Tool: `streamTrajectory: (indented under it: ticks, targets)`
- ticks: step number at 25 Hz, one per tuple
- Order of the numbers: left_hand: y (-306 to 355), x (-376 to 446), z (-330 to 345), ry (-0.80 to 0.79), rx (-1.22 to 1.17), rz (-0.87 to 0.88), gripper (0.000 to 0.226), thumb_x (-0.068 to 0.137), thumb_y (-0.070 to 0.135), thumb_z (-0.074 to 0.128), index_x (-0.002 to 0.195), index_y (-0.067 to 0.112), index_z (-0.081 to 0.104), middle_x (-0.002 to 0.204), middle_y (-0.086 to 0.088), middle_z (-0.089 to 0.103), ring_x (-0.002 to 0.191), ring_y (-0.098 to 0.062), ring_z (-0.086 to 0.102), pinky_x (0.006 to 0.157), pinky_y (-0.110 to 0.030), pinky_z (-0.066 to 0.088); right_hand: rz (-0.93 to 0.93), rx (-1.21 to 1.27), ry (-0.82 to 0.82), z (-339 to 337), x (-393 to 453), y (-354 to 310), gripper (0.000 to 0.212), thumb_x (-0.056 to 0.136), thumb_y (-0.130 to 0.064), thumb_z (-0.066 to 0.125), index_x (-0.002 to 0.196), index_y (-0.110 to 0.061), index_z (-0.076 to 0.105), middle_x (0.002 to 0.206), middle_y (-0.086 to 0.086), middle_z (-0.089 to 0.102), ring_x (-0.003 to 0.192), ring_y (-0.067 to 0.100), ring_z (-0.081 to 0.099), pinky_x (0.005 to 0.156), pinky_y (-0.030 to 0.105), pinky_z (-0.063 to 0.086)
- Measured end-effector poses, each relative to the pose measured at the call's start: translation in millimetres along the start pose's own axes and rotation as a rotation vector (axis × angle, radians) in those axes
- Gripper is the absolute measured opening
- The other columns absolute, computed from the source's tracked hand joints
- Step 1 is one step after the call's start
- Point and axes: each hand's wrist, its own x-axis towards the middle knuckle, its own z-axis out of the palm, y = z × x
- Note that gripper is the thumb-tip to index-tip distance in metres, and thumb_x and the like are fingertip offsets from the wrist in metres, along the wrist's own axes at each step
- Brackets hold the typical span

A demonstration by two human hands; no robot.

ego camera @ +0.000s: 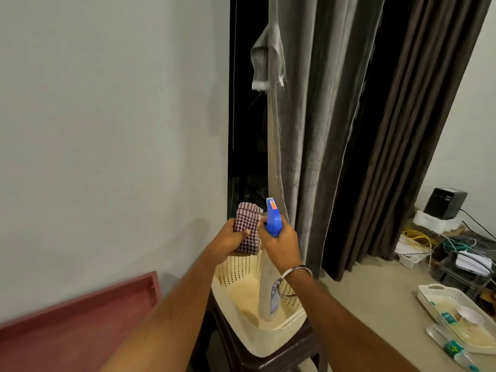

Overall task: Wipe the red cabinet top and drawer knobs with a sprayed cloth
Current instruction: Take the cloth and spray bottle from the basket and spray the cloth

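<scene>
My left hand (229, 238) grips a folded checked maroon-and-white cloth (247, 228), held up at chest height. Right beside it, my right hand (281, 244) grips the neck of a clear spray bottle (268, 288) with a blue trigger head (273, 218), a finger on the trigger. The nozzle faces the cloth, almost touching it. The red cabinet top (75, 320) lies at the lower left against the wall. Its drawer knobs are out of view.
Under my hands a cream perforated basket (271, 339) sits on a dark stool (284, 361). Grey and brown curtains (349, 130) hang behind. At the right a counter (375, 299) holds a white tray (440, 299) with dishes, cables and a black box (445, 203).
</scene>
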Motion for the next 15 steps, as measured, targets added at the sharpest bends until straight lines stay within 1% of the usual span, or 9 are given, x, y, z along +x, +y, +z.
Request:
streamTrajectory:
  ticks: [1,3,4,5,7,9,12,15]
  targets:
    - [9,-6,-5,0.025,-0.027,0.013,0.044,0.093,0.018,0.056,0.135,0.018,0.041,0.129,-0.01,0.055,0.108,-0.028,0.059,0.089,-0.05,0.055,-0.009,0.001,-0.005,1,0,-11,0.016,0.088,-0.018,0.062,0.103,-0.015,0.058,0.079,-0.004,0.059,0.068,0.01,0.057,0.061,0.016,0.047]
    - [26,-20,-13,0.056,-0.161,-0.004,0.04,0.094,0.02,0.053,0.133,0.015,0.044,0.127,-0.013,0.057,0.108,-0.028,0.059,0.092,-0.051,0.053,-0.037,-0.01,-0.025,2,-4,-33,0.014,0.088,-0.019,0.061,0.101,-0.015,0.059,0.075,-0.006,0.058,0.064,0.007,0.055,0.057,0.011,0.044]
    - [35,-29,-16,0.053,-0.269,-0.02,0.036,0.095,0.023,0.051,0.13,0.014,0.047,0.124,-0.014,0.059,0.106,-0.029,0.06,0.09,-0.05,0.053,-0.048,-0.011,-0.035,2,-7,-44,0.009,0.088,-0.019,0.061,0.096,-0.016,0.058,0.072,-0.007,0.056,0.062,0.007,0.054,0.054,0.009,0.042]
    - [44,-40,-19,0.041,-0.386,-0.037,0.033,0.097,0.028,0.047,0.125,0.012,0.05,0.118,-0.014,0.062,0.101,-0.028,0.061,0.086,-0.048,0.055,-0.055,-0.011,-0.042,2,-9,-56,0.006,0.088,-0.019,0.061,0.091,-0.019,0.056,0.069,-0.007,0.055,0.06,0.007,0.053,0.051,0.008,0.041]
    - [58,-57,-24,0.035,-0.526,-0.052,0.033,0.098,0.035,0.041,0.118,0.011,0.055,0.106,-0.013,0.065,0.092,-0.026,0.063,0.075,-0.041,0.056,-0.055,-0.016,-0.045,1,-14,-76,0.012,0.088,-0.021,0.061,0.08,-0.023,0.053,0.065,-0.005,0.052,0.057,0.007,0.051,0.047,0.007,0.041]
    - [68,-68,-32,0.057,-0.538,-0.018,0.037,0.099,0.035,0.039,0.122,0.011,0.054,0.105,-0.012,0.065,0.093,-0.026,0.063,0.074,-0.04,0.055,-0.039,-0.026,-0.064,0,-22,-95,0.018,0.088,-0.023,0.061,0.074,-0.023,0.051,0.063,-0.001,0.052,0.055,0.012,0.051,0.047,0.012,0.043]
    - [80,-89,-44,0.065,-0.531,0.041,0.039,0.099,0.034,0.037,0.127,0.011,0.052,0.104,-0.009,0.066,0.092,-0.022,0.062,0.073,-0.038,0.054,-0.013,-0.093,-0.138,4,-41,-114,0.023,0.088,-0.026,0.061,0.069,-0.022,0.05,0.06,0.003,0.051,0.054,0.016,0.05,0.05,0.018,0.043]
    - [86,-107,-51,0.066,-0.542,0.081,0.038,0.1,0.033,0.036,0.128,0.012,0.051,0.103,-0.009,0.065,0.09,-0.021,0.062,0.072,-0.037,0.054,0.027,-0.142,-0.167,11,-59,-120,0.021,0.088,-0.03,0.061,0.072,-0.02,0.051,0.063,0.006,0.052,0.054,0.015,0.049,0.051,0.018,0.042]
